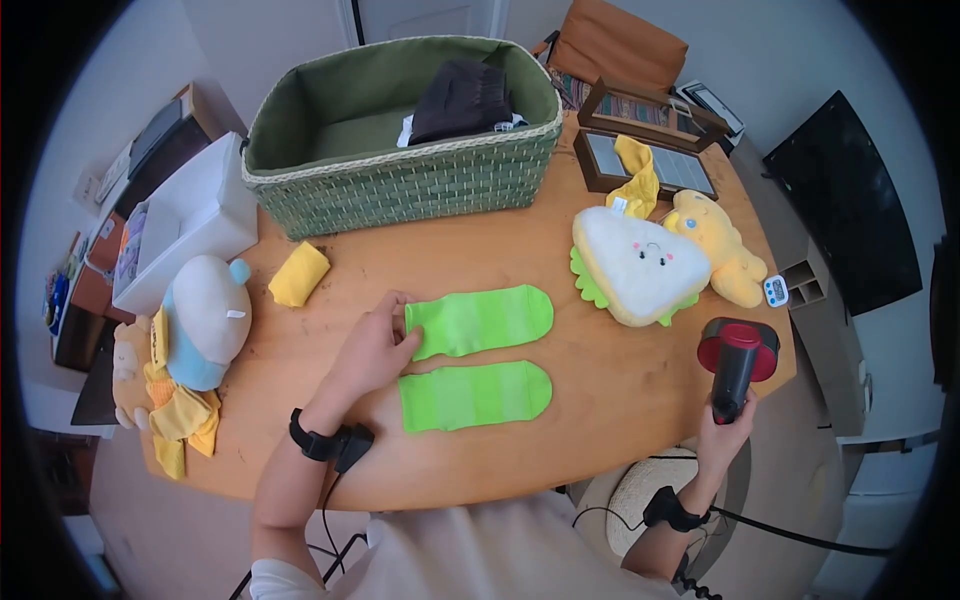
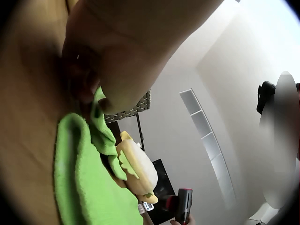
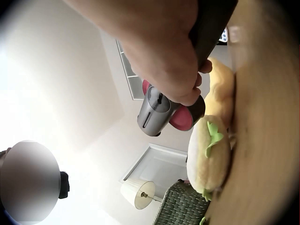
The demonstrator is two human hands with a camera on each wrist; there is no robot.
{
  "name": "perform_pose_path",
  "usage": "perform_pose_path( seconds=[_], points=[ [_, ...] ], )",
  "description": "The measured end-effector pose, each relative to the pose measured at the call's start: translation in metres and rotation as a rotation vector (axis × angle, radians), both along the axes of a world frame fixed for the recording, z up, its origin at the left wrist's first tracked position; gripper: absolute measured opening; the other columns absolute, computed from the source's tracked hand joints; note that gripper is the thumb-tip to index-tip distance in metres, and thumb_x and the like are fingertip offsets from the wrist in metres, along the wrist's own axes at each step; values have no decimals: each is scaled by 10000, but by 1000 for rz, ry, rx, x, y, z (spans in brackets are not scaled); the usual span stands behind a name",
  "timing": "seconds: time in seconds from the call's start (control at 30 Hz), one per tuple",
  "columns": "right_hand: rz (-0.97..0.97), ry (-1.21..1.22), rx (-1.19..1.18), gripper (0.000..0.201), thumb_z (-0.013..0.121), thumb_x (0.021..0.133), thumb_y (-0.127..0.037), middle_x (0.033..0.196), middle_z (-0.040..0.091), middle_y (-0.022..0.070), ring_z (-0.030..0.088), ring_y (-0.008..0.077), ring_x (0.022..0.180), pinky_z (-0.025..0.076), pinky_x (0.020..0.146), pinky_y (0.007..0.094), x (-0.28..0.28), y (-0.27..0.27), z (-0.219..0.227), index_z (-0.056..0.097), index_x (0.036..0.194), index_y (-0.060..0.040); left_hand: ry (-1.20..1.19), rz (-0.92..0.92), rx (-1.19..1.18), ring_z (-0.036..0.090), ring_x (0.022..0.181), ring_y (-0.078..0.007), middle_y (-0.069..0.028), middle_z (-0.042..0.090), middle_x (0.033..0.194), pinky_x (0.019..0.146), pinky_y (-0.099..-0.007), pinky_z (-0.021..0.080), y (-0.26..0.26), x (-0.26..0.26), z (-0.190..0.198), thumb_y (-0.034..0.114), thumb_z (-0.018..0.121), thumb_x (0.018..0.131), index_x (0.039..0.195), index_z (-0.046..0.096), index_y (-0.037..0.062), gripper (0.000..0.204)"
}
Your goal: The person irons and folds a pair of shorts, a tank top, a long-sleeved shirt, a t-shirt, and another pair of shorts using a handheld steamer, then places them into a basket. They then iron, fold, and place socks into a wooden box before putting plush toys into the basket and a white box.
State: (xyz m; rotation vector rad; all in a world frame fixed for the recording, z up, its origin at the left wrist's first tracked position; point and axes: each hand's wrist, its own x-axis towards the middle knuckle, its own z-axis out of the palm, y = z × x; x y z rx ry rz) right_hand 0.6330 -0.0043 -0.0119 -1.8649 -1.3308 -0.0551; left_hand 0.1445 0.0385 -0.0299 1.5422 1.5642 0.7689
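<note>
Two bright green socks lie flat side by side in the head view: the far sock (image 1: 480,321) and the near sock (image 1: 476,395), both with their cuffs toward the left. My left hand (image 1: 372,345) pinches the far sock's cuff between thumb and fingers. Green fabric (image 2: 101,126) rises toward those fingers in the left wrist view. At the table's right edge, my right hand (image 1: 722,435) grips the handle of a grey and red handheld garment steamer (image 1: 738,362), its wide head raised over the tabletop. The right wrist view shows fingers wrapped around the steamer (image 3: 154,115).
A green woven basket (image 1: 400,185) with dark clothing (image 1: 465,100) stands at the back. A sandwich plush (image 1: 645,262), yellow plush (image 1: 715,250) and small timer (image 1: 776,291) are on the right. Leftward are a folded yellow cloth (image 1: 299,274), a round plush (image 1: 207,320) and a white bin (image 1: 195,240).
</note>
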Motion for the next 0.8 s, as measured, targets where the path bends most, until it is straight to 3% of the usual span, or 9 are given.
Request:
perform_pose_path(
  seconds=[0.17,0.2,0.27,0.33,0.37,0.47,0.53,0.57,0.8],
  points=[
    [445,128,-42,511,725,610,-56,792,598,36,579,162,716,486,698,296,-25,-6,27,600,1105,-33,-62,70,-111,662,658,-308,-124,666,758,618,-392,506,-11,-1,23,87,617,942,1315,423,28,424],
    [537,224,-167,557,739,555,-81,811,628,39,600,153,726,494,693,291,-31,-6,35,634,1100,-39,46,64,-75,662,665,-307,-114,652,744,628,-396,509,-14,-4,21,100,635,937,1332,395,35,467],
    [778,185,-318,606,720,602,-22,977,659,61,636,145,891,496,774,285,-52,0,45,621,1200,-22,153,69,-48,662,673,-306,-105,639,730,638,-400,513,-24,-8,16,113,654,933,1350,366,42,512],
    [853,108,-403,605,724,587,-36,923,670,82,654,173,839,503,740,288,-76,11,52,629,1184,-16,361,135,313,662,690,-317,-99,628,724,654,-421,518,-37,-7,12,139,687,913,1280,449,56,445],
    [919,31,-483,605,727,572,-50,869,681,104,673,200,788,510,706,292,-86,16,54,638,1169,-10,361,137,307,662,690,-317,-99,628,724,654,-421,518,-42,-6,16,139,687,913,1280,449,56,445],
    [944,89,-652,559,735,586,-58,810,678,147,675,247,702,517,665,301,-106,26,54,651,1136,-2,381,86,128,669,710,-302,-72,634,731,656,-420,520,-55,-6,36,156,709,891,1175,539,79,341],
    [982,73,-654,556,739,604,-76,795,682,151,676,287,680,524,647,326,-109,30,49,658,1151,-19,287,-142,14,648,646,-261,-56,605,688,644,-376,507,-60,-8,40,130,773,836,1042,590,92,278],
    [1020,53,-645,553,743,622,-93,781,686,155,678,328,658,530,629,351,-111,31,46,664,1167,-37,284,-145,3,648,646,-261,-56,605,688,644,-376,507,-61,-9,39,130,773,836,1042,590,92,278],
    [1041,-33,-882,528,720,658,-124,778,669,173,674,361,691,528,631,396,-130,38,58,655,1177,-48,355,-188,-117,682,672,-266,-38,666,682,624,-395,514,-59,-13,30,214,780,846,1031,608,106,275]
  ],
)
